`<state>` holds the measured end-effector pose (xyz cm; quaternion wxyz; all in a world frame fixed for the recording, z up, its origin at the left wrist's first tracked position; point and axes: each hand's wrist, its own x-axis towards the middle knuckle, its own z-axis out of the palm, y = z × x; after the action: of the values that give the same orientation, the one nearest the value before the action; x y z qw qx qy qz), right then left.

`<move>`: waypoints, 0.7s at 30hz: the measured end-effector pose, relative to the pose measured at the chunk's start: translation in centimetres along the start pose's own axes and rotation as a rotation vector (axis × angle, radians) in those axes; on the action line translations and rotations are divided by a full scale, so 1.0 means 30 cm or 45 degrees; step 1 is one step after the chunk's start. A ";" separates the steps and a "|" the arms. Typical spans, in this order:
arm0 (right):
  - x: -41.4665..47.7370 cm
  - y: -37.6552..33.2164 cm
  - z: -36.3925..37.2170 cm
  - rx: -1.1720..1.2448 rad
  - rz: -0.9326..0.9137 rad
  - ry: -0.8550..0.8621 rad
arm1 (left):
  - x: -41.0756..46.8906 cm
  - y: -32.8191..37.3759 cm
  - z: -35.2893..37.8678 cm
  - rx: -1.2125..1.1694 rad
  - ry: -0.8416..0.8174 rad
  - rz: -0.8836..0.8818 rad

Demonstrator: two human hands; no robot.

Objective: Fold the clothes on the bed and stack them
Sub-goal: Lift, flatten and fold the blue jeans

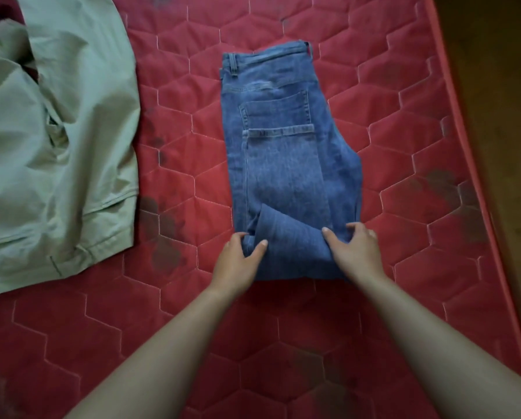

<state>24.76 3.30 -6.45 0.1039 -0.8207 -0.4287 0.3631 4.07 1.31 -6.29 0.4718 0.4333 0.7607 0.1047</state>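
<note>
Two bare forearms are reaching in from the near edge, w/ both hands landing on the close end of a pair of blue jeans.

Red quilted mattress (374, 95) is stretching out under and all around the hands, hexagon stitching, dark smudges in spots; its right edge is running well off to the right of the right hand, w/ a dim brown floor (501, 86) beyond.

Pale green garment (72, 140) is lying crumpled and unfolded, well off to the left of the left hand and farther away, approx. as far out as the jeans reach.

Blue jeans (283, 152) are lying straight ahead of the hands, already folded lengthwise, waistband at the far end, back pocket facing up. Near end is doubled over, a flap of leg fabric sitting between the two hands.

Left hand (241, 261) is pinching the near-left corner, thumb on top, fingers tucked around the edge. Right hand (356, 252) is gripping the near-right corner, thumb and fingers curled over the fold.

Step in hand, as a guess: folding the jeans crosswise, mid-fold. Next move is probably calling for lifting both corners together, carrying them away toward the waistband, keeping edges lined up, then pressing flat. Green garment is not yet folded, so no stack so far.
</note>
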 end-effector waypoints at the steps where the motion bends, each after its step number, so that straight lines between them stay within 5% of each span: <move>1: -0.010 0.011 0.004 -0.033 0.022 -0.014 | -0.008 -0.005 0.007 -0.050 -0.031 -0.005; 10: -0.071 0.076 0.001 -0.155 0.113 -0.215 | -0.166 -0.030 0.047 -0.276 0.226 0.083; 17: -0.186 0.160 -0.011 0.237 -0.124 -0.046 | -0.321 -0.123 0.101 -0.059 0.286 -0.068; 21: -0.254 0.250 0.008 0.124 -0.142 -0.075 | -0.366 -0.177 0.147 -0.033 0.246 -0.073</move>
<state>26.50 -7.25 -6.38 0.1513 -0.7785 -0.4585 0.4010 6.62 -11.30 -4.76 0.4047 0.3931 0.8133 0.1422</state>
